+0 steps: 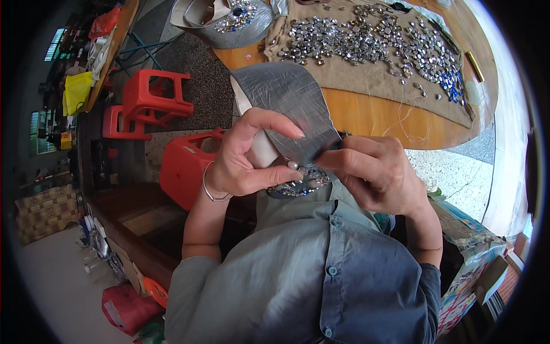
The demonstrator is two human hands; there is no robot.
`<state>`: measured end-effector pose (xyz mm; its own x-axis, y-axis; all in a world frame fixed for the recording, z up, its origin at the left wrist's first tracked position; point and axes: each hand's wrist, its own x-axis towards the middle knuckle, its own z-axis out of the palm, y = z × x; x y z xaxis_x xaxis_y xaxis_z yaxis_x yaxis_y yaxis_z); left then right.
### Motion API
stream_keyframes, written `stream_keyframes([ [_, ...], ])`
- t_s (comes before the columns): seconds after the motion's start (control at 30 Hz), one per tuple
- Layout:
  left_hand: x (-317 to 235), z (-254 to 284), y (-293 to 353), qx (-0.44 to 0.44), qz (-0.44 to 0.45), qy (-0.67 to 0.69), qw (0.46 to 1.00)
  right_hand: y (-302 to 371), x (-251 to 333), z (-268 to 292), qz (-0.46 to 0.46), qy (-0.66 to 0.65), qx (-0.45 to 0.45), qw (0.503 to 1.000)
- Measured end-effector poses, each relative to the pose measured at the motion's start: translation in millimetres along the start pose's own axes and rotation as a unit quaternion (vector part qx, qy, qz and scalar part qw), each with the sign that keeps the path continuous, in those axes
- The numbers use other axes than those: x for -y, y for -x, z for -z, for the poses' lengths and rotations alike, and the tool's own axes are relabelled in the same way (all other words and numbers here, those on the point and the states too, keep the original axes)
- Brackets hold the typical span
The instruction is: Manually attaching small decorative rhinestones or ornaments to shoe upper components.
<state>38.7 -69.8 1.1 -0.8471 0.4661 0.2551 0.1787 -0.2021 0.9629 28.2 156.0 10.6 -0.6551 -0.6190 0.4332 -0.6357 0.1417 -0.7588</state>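
Observation:
A wide grey fabric band [286, 92] with a pale lining curves up from my lap towards the table. Its lower end carries a cluster of beads and rhinestones [306, 182], some of them blue. My left hand [249, 155] grips the band there, its thumb beside a small pearl bead [293, 164] and its index finger arched over the grey face. Close against the band's right edge, my right hand [372, 172] is closed with the fingertips pinched together. Slight blur and the fingers themselves hide what is in that pinch.
On the wooden table [366, 114], a tan cloth [344, 80] bears many loose silver stones [344, 43] and some blue ones [452, 87]. A second beaded grey band [229, 31] rests at the far left edge. Red plastic stools [157, 94] stand left; a cluttered box [467, 252] is at right.

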Motion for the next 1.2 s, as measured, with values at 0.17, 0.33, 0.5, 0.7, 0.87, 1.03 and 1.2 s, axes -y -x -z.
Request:
stream_keyframes([
  [0.17,-4,-3,-1,-0.002,0.000,-0.040,0.999,0,6,2,0.008,0.061,0.018,0.998],
  [0.33,-15,-6,-8,-0.005,0.134,-0.027,0.991,-5,-4,-1,0.031,0.192,-0.037,0.980],
  [0.5,-12,-5,-11,-0.004,0.219,0.062,0.974,-2,-13,3,0.049,0.197,0.005,0.979],
  [0.7,-7,-7,-17,-0.024,0.256,0.120,0.959,-4,-24,-1,0.073,0.114,-0.005,0.991],
  [0.87,-6,-6,-19,-0.043,0.266,0.117,0.956,-1,-13,-2,0.056,0.179,0.014,0.982],
  [1.03,-4,-9,-21,-0.075,0.245,0.120,0.959,1,-1,-8,0.048,0.263,0.060,0.962],
  [1.2,3,-11,-21,-0.096,0.166,0.044,0.980,-8,-7,-10,0.163,0.378,0.051,0.910],
])
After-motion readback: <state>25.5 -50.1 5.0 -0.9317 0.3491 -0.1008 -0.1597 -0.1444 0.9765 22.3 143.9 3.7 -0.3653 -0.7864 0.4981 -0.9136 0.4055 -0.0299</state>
